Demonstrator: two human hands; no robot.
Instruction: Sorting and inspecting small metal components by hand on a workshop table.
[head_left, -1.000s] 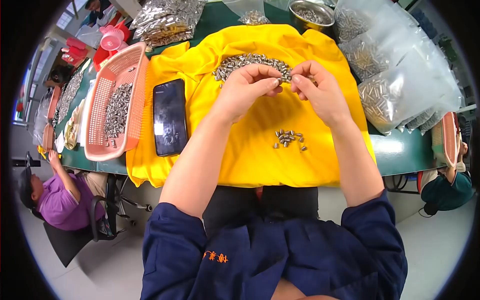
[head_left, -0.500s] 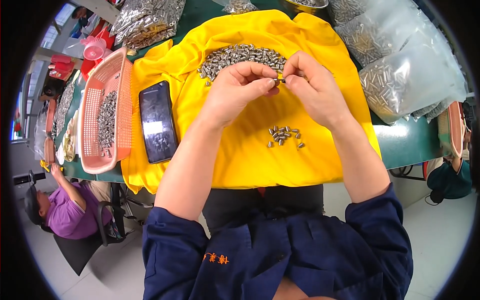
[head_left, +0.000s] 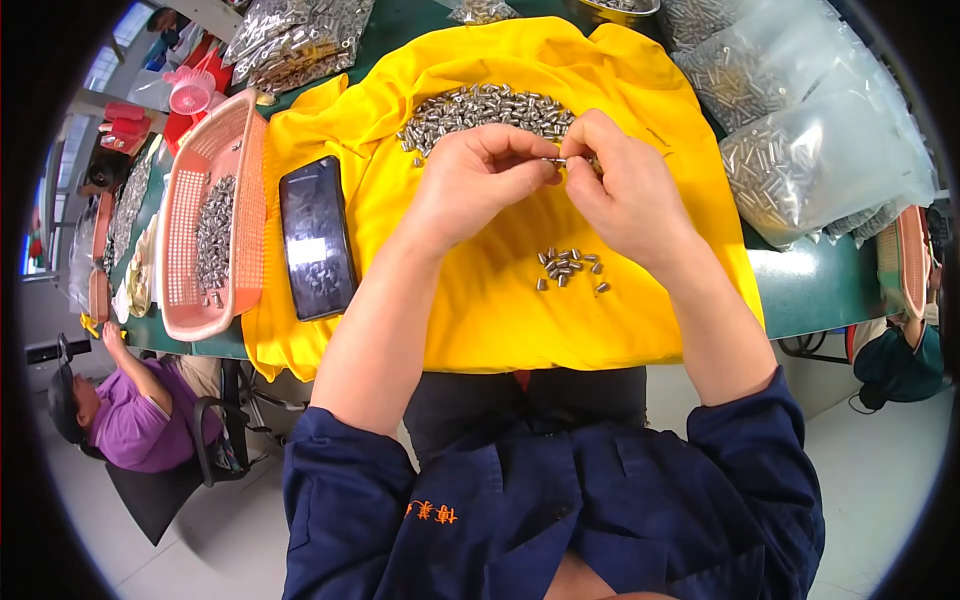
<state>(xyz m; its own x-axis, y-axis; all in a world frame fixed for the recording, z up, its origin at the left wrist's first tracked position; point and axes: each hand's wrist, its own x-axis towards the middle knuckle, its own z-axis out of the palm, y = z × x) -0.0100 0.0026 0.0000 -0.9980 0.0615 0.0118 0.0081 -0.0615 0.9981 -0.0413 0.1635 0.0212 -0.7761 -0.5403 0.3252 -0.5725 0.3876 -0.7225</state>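
Observation:
Over a yellow cloth (head_left: 480, 320), my left hand (head_left: 484, 182) and my right hand (head_left: 622, 188) meet fingertip to fingertip. Between them is a small, thin metal piece (head_left: 556, 161), pinched from both sides; its exact shape is mostly covered by my fingers. Just beyond my hands lies a large heap of small silver metal cylinders (head_left: 480, 108). Nearer to me, below my hands, several more loose metal cylinders (head_left: 565, 266) form a small group on the cloth.
A black phone (head_left: 317, 240) lies left of my left forearm. Beside it stands a pink basket (head_left: 250, 210) holding metal parts. Clear bags of metal cylinders (head_left: 775, 170) crowd the right side, and another bag (head_left: 295, 45) sits far left. Co-workers sit at left (head_left: 150, 420) and right.
My right hand's fingers have shifted and curled slightly around the small metal piece. My left fingertips have moved a little too. Both hands stay together in the same place; the piles look unchanged.

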